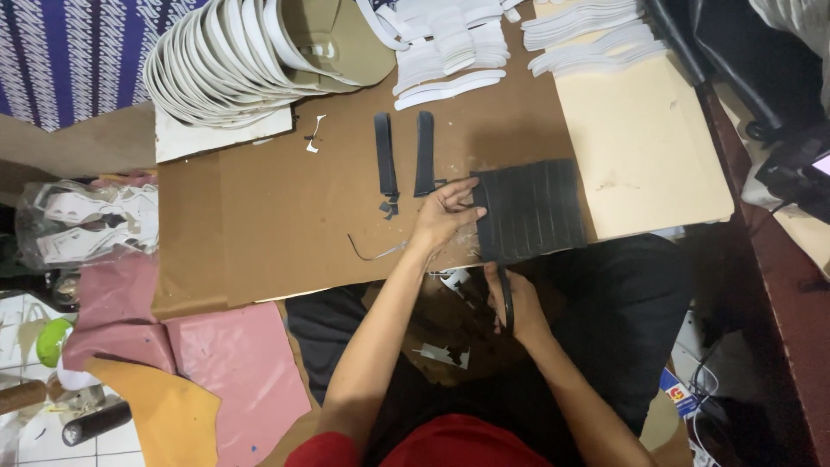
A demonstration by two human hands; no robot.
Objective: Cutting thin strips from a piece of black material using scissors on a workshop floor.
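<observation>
Two bare hands at the near edge of a brown cardboard work board point(285, 216). Left hand point(443, 216) lies flat, fingers spread, pressing the left edge of a dark sheet point(532, 210) scored into parallel strips; nothing gripped, just holding it down. The sheet sits at the board's near edge, partly over a pale beige board point(644, 147) to its right, lower edge overhanging toward the lap. Right hand point(514, 303) is below the board edge, closed around black scissors point(506, 298); blades point up at the sheet's lower edge, near its left corner. Can't tell whether the blades are open or in the material. Two cut black strips point(405, 154) lie side by side just left of the sheet, upright in frame, apart from each other, with small black offcuts at their lower ends. A thin dark sliver point(367, 251) curls on the board beside the left wrist. Far side: fanned stack of white insole blanks point(220, 56) with a tan one on top at left, loose piles of white cut pieces point(450, 43) in the middle, more white pieces point(588, 30) on the beige board. Left of the board: clear bag of white cutouts point(86, 220), pink sheets point(233, 363), a mustard-yellow piece point(164, 411). Dark cloth across the lap, pale scraps on it.
</observation>
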